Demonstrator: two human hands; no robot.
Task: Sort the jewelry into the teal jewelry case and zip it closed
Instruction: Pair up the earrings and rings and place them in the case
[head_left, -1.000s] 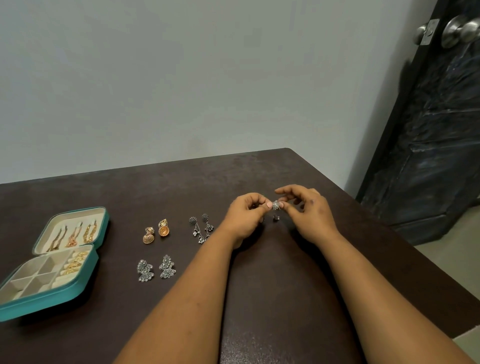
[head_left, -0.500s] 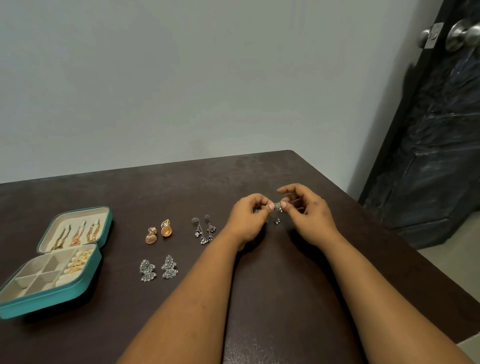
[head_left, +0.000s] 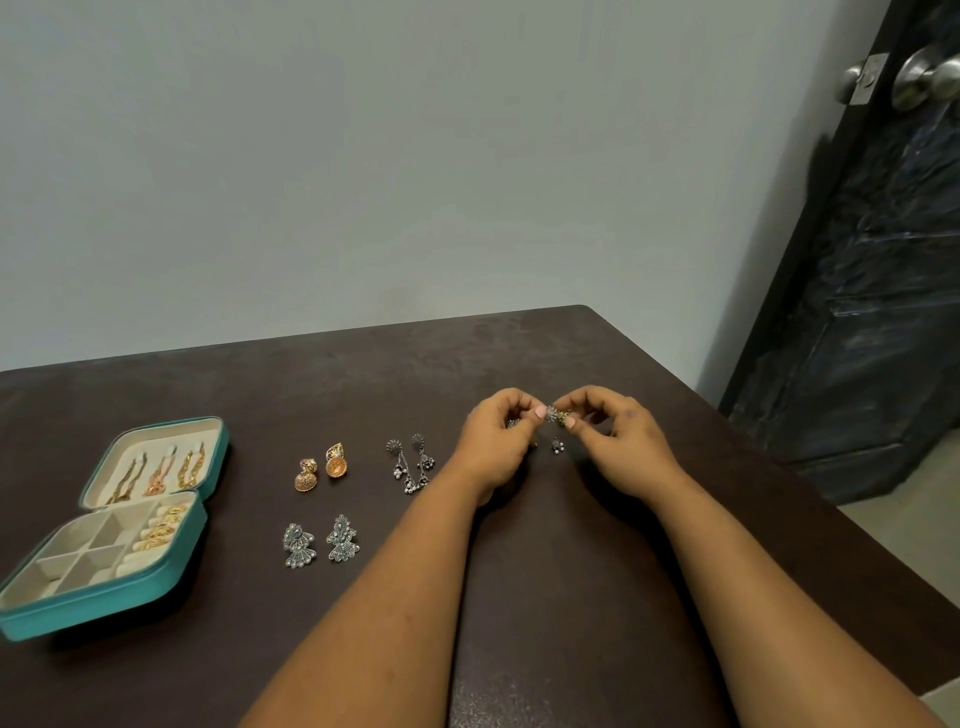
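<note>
The teal jewelry case (head_left: 104, 605) lies open at the table's left, with gold chains hung in its lid and gold pieces in one tray slot. On the table lie a gold earring pair (head_left: 319, 466), a silver dangling pair (head_left: 411, 464) and a silver fan-shaped pair (head_left: 320, 544). My left hand (head_left: 493, 441) and my right hand (head_left: 618, 441) meet above the table's middle right, and both pinch a small silver earring (head_left: 555, 414) between their fingertips. A second small silver piece (head_left: 557, 446) lies just below it on the table.
The dark brown table (head_left: 571, 597) ends at its right edge near a dark door (head_left: 883, 312) with a metal knob. A plain grey wall stands behind the table's far edge.
Both hands stay together on the small silver earring, with only slight finger shifts. The rest of the jewelry and the case have not moved.
</note>
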